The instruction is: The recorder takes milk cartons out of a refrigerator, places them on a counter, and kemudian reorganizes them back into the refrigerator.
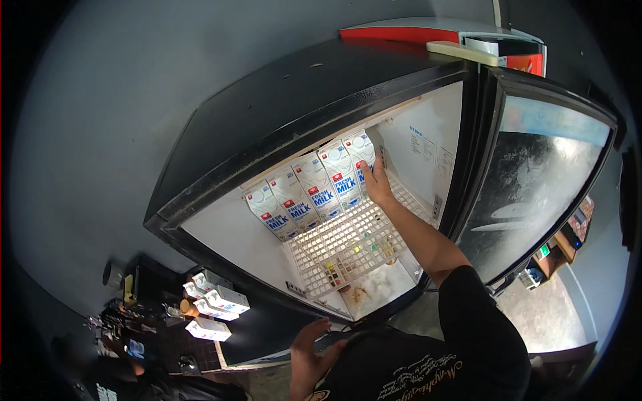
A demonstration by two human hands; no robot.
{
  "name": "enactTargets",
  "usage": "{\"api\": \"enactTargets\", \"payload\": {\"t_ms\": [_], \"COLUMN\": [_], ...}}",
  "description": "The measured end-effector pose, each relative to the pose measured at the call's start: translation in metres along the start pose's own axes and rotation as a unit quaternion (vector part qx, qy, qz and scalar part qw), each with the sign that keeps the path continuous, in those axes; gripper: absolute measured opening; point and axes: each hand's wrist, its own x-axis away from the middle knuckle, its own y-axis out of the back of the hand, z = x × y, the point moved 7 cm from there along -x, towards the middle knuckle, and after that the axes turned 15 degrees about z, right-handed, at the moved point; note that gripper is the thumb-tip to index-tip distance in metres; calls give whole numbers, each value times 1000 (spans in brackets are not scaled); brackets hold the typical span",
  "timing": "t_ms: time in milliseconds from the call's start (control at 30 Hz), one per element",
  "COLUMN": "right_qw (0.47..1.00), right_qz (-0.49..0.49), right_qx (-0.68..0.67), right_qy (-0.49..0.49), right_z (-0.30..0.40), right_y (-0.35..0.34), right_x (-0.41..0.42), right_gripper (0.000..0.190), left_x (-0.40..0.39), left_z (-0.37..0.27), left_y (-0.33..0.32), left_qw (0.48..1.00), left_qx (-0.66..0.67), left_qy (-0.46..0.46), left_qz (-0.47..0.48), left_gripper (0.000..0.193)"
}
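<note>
Several fresh milk cartons (325, 195) stand in a row at the back of a white wire shelf (346, 250) inside an upright fridge. My right hand (377, 181) is on the rightmost carton (358, 145), its fingers at the carton's right side and front. My left hand (315, 351) is low in front of the fridge, fingers apart and bent, holding nothing. More milk cartons (228, 299) stand in a group on the dark counter at the left, with one carton (208, 328) a little apart from them.
The fridge's glass door (546, 175) hangs open at the right. Small items lie below the wire shelf. An orange-brown jar (188, 308) is beside the counter cartons. Another person (120, 373) is at the lower left, near the counter. A shelf unit (554, 255) stands beyond the door.
</note>
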Motion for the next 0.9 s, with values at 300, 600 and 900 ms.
{"api": "enactTargets", "payload": {"t_ms": [300,600,900], "right_qw": [989,983,990], "right_qz": [93,-107,-65], "right_qx": [48,-93,-68], "right_qy": [-109,115,105], "right_z": [-78,140,202], "right_y": [23,2,-83], "right_x": [-21,222,316], "right_gripper": [80,93,83], "left_x": [-14,115,0], "left_z": [3,206,370], "left_y": [16,210,293], "left_qw": [996,879,908], "left_qx": [-26,-225,-400], "left_qy": [-81,135,122], "left_qz": [6,-399,-33], "left_gripper": [43,27,98]}}
